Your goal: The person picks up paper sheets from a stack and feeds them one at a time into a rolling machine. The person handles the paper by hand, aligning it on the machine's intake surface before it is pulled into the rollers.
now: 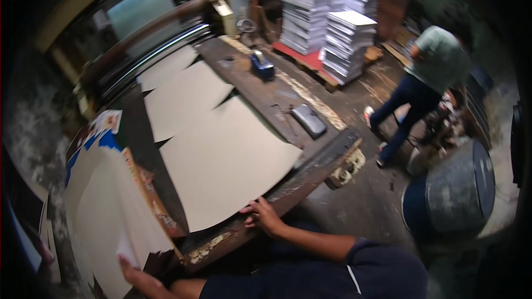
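A large cream paper sheet [227,166] lies on the dark machine table [183,236], its near edge in front of me. Beyond it, more cream sheets [185,97] run in a line toward the roller, with dark notches showing between them. My right hand [263,217] is at the near edge of the closest sheet, fingers apart, holding nothing. On the left, my left hand [138,278] is closed on the near edge of a bowed cream sheet [105,205] at the top of a pile. Some of its fingers are hidden by the paper.
A shiny metal roller [160,50] crosses the table's far end. On the right side board sit a blue tape dispenser [262,66] and a grey case [308,120]. White paper stacks [310,11] stand on a pallet. A person [424,83] stands right, near a drum [454,191].
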Demonstrator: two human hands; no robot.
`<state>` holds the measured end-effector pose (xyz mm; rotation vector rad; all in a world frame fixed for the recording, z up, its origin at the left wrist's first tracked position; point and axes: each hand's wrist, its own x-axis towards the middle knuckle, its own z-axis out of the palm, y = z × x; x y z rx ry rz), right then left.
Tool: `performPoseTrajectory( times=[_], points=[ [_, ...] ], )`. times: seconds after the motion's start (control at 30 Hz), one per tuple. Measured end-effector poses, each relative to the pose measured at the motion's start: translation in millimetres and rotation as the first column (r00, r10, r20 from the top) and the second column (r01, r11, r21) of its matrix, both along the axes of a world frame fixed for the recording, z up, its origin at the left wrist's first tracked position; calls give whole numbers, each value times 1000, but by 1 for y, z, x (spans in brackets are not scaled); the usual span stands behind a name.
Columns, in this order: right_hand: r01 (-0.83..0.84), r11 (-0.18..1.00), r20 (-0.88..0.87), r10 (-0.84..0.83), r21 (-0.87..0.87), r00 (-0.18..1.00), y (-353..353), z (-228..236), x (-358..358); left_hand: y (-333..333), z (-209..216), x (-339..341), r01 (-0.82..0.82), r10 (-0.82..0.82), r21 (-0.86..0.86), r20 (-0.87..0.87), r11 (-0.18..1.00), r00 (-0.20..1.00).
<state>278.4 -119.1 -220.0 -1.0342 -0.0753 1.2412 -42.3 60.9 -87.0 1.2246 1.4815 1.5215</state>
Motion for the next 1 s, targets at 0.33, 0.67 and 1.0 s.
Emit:
performPoseTrajectory(
  times=[0.33,0.67,1.0],
  points=[
    [-182,962,-27,191,202,981,3,33,17,-74,50,31,520,-439,118,-401,846,804],
    [-253,965,45,250,75,967,-14,53,19,-78,55,46,850,-484,75,-794,522,367],
    [-448,890,42,452,-84,891,-111,9,-13,-22,40,9,526,-398,45,-600,849,694]
  ],
)
